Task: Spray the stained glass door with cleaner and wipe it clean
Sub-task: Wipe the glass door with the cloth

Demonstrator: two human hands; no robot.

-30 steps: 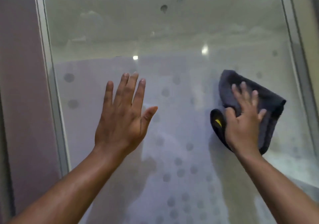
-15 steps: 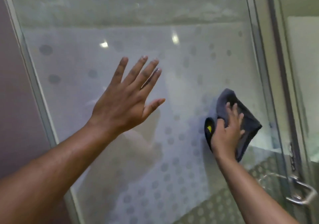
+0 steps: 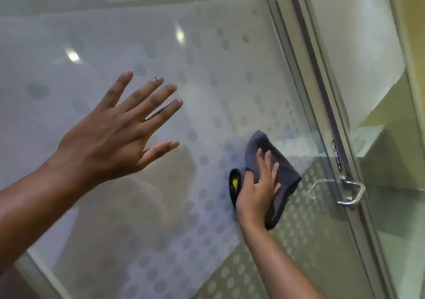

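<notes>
Right hand (image 3: 258,189) lay flat, fingers together, pinning one folded dark grey microfibre cloth (image 3: 279,179) against the dotted frosted glass door (image 3: 218,73). Left hand (image 3: 119,133) was splayed, empty, braced at the pane. Risk: the wipe could catch the one steel handle (image 3: 351,191) nearby. Two hands counted.

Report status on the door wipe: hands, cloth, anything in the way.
Left hand open, spread at glass door. Right hand pressing grey cloth on glass. Door handle close right of cloth.
</notes>
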